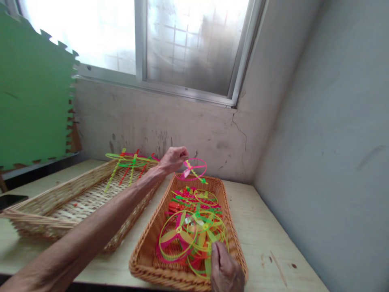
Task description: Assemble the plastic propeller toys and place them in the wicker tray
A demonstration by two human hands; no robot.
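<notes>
My left hand is raised over the far end of the brown basket, closed on a propeller toy. This toy has a pink ringed propeller on a yellow twisted stick with a green piece near its lower end. In the near end of the basket, my right hand is closed beside a yellow-green ringed propeller; whatever its fingers hold is hidden. Yellow and pink ringed propellers overlap in front of it. Farther back lie red and green pieces and another yellow ring.
A pale wicker basket stands left, with several propeller toys at its far end, sticks pointing down. A dark phone-like object lies on the table. Green foam mat stands at left; walls and a window close off the back.
</notes>
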